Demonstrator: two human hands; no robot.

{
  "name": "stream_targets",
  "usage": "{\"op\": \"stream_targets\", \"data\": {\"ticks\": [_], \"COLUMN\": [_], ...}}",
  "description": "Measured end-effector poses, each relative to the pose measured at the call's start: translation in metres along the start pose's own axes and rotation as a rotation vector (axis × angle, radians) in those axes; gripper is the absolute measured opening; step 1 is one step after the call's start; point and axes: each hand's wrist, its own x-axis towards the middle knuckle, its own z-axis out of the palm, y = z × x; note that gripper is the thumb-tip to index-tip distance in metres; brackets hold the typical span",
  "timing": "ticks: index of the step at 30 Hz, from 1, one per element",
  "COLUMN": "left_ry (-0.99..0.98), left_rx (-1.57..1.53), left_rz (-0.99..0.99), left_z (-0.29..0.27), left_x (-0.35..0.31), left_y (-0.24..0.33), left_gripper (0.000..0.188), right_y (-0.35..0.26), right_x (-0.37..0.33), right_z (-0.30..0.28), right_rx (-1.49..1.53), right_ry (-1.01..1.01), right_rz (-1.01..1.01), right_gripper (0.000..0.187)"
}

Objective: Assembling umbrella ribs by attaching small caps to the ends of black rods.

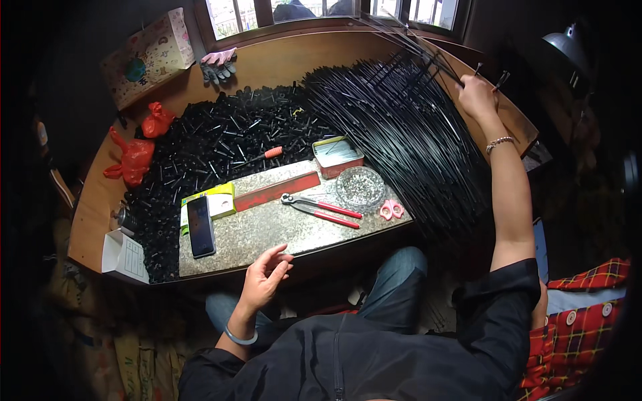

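My right hand (478, 98) is stretched out to the far right and closed round a few long thin black rods (438, 60). Their far ends reach up toward the window and are blurred; short knobbed ends stick out behind the hand. Below and left of it lies a big heap of similar black rods (408, 127). My left hand (265, 275) hovers by the table's front edge, fingers apart and slightly curled, with nothing in it. Closest to that hand on the work board (267, 234) are a dark phone (201, 227) and red-handled pincers (324, 208).
Small black parts (227, 127) heap across the table's left and middle, with an orange-handled screwdriver (273, 153) on them. A tin of thin pins (338, 157), a clear bowl of small metal bits (361, 188) and pink scissors (392, 210) sit on the board. A lamp (567, 47) hangs far right.
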Motion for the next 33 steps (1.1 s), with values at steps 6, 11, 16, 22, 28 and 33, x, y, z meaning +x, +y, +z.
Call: {"op": "stream_targets", "data": {"ticks": [6, 11, 16, 22, 28, 33], "left_ry": [-0.004, 0.107, 0.210, 0.533, 0.258, -0.275], "left_rx": [0.307, 0.283, 0.631, 0.890, -0.049, -0.281], "left_rz": [0.289, 0.639, 0.541, 0.843, 0.764, 0.501], "left_z": [0.018, 0.004, 0.006, 0.041, 0.008, -0.011], "left_x": [0.031, 0.104, 0.155, 0.123, 0.113, 0.096], "left_y": [0.040, 0.106, 0.190, 0.136, 0.115, 0.126], "left_gripper": [0.045, 0.084, 0.140, 0.120, 0.095, 0.076], "right_y": [-0.031, -0.095, -0.136, -0.194, -0.220, -0.219], "right_x": [-0.006, -0.053, -0.100, -0.147, -0.184, -0.192], "right_z": [-0.013, -0.056, -0.065, -0.063, -0.072, -0.073], "right_rx": [0.188, 0.379, 0.823, 1.342, 1.680, 1.782], "right_ry": [0.213, 0.129, -0.101, -0.694, -1.111, -1.197], "right_rz": [-0.077, -0.115, -0.300, -0.442, -0.377, -0.376], "right_gripper": [0.027, 0.026, 0.022, 0.015, 0.053, 0.049]}}
